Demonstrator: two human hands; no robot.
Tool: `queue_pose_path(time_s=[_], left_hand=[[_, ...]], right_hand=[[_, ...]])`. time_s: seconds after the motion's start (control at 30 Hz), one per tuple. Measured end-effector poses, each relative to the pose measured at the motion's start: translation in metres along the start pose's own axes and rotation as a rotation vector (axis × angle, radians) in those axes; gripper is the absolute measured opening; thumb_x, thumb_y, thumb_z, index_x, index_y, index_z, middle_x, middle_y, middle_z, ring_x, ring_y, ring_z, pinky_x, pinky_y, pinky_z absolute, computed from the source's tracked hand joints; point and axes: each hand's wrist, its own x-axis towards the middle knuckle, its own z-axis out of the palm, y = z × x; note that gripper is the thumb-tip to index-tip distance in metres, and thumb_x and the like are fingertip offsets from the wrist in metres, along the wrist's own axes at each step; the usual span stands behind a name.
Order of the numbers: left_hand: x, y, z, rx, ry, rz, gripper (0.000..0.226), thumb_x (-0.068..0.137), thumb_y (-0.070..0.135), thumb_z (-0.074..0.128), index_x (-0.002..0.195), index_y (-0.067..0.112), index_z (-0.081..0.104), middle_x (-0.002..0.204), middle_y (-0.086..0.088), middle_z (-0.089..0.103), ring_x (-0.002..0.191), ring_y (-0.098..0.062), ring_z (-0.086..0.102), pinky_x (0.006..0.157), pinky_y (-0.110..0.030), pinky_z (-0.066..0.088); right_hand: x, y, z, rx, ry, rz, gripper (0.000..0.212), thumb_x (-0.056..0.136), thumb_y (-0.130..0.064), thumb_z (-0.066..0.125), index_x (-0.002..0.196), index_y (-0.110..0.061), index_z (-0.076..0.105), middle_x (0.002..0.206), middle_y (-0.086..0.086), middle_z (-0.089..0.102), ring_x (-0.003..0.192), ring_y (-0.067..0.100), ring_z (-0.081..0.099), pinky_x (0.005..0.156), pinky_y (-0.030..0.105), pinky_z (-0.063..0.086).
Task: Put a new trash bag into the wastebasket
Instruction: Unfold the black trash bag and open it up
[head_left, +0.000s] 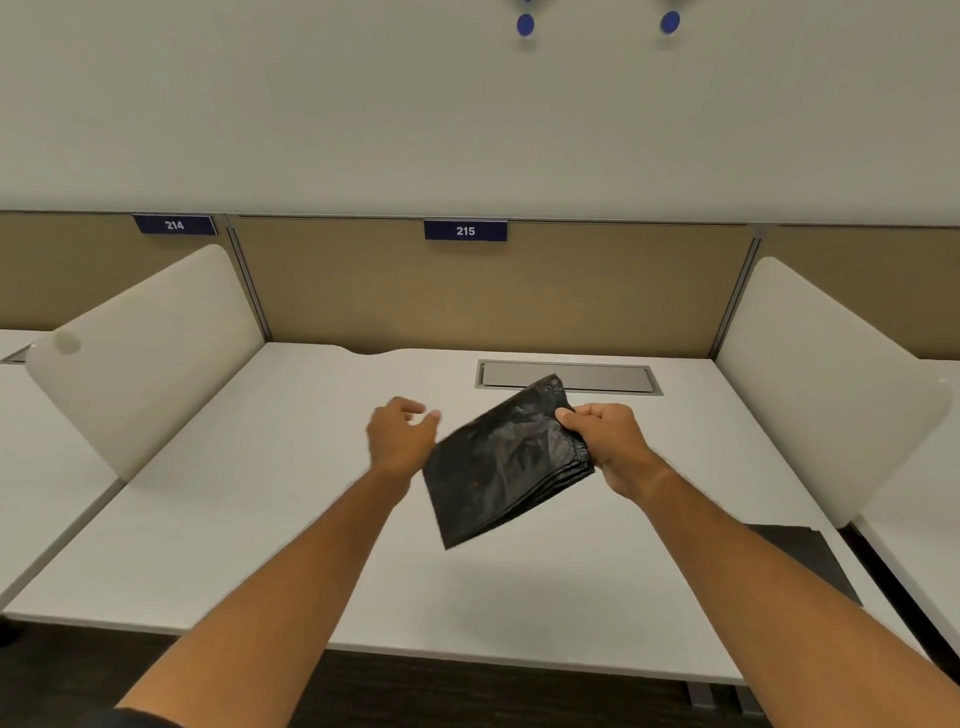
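A folded black trash bag (501, 462) hangs tilted in the air above the white desk (260, 519). My right hand (605, 441) is shut on the bag's right edge, pinching the stacked folds. My left hand (402, 434) hovers just left of the bag, fingers apart and slightly blurred, close to its upper left edge but not gripping it. No wastebasket shows in the head view.
White side dividers stand at the desk's left (150, 353) and right (826, 384). A tan back panel carries a label 215 (465, 230). A grey cable hatch (597, 375) lies behind the bag. A dark flat thing (810, 561) lies under my right forearm.
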Motion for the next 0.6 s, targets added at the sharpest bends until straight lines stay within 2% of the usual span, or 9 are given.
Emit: queue_pose_path(time_s=[0.1,0.23,0.4,0.5,0.6], left_hand=[[-0.015,0.022,0.022,-0.204,-0.251,-0.017,0.021,0.086,0.025,0.07,0.083,0.005,0.067,0.084,-0.012,0.068,0.076,-0.022,0.067,0.069,-0.032,0.06],[-0.025,0.035,0.037,-0.304,-0.445,-0.086,0.03,0.085,0.033,0.072,0.085,0.003,0.068,0.092,-0.017,0.074,0.081,-0.026,0.074,0.071,-0.033,0.061],[-0.028,0.034,0.038,-0.307,-0.471,-0.098,0.033,0.087,0.027,0.071,0.092,-0.006,0.069,0.095,-0.021,0.073,0.081,-0.03,0.074,0.073,-0.037,0.061],[-0.029,0.033,0.037,-0.338,-0.493,-0.102,0.028,0.092,0.021,0.065,0.094,-0.006,0.07,0.097,-0.022,0.073,0.083,-0.031,0.074,0.076,-0.04,0.061],[-0.03,0.032,0.034,-0.367,-0.479,-0.098,0.027,0.094,0.019,0.063,0.097,-0.007,0.07,0.097,-0.021,0.074,0.084,-0.03,0.074,0.07,-0.036,0.061]], right_hand=[[-0.006,-0.005,0.02,-0.018,-0.093,-0.028,0.016,0.084,-0.011,0.072,0.071,-0.004,0.067,0.065,0.008,0.067,0.054,0.015,0.062,0.049,0.023,0.05],[-0.014,-0.007,0.037,-0.087,-0.182,-0.1,0.023,0.077,-0.016,0.081,0.063,-0.011,0.063,0.056,-0.002,0.063,0.052,0.009,0.061,0.05,0.02,0.048],[-0.018,-0.001,0.038,-0.127,-0.198,-0.139,0.026,0.072,-0.019,0.085,0.057,-0.017,0.063,0.056,-0.002,0.063,0.055,0.01,0.061,0.05,0.018,0.047],[-0.018,0.002,0.034,-0.108,-0.179,-0.113,0.023,0.074,-0.022,0.083,0.061,-0.017,0.065,0.06,-0.002,0.067,0.058,0.011,0.064,0.054,0.021,0.05],[-0.017,0.002,0.031,-0.05,-0.173,-0.085,0.02,0.078,-0.022,0.08,0.069,-0.012,0.065,0.064,0.001,0.069,0.061,0.014,0.067,0.055,0.024,0.052]])
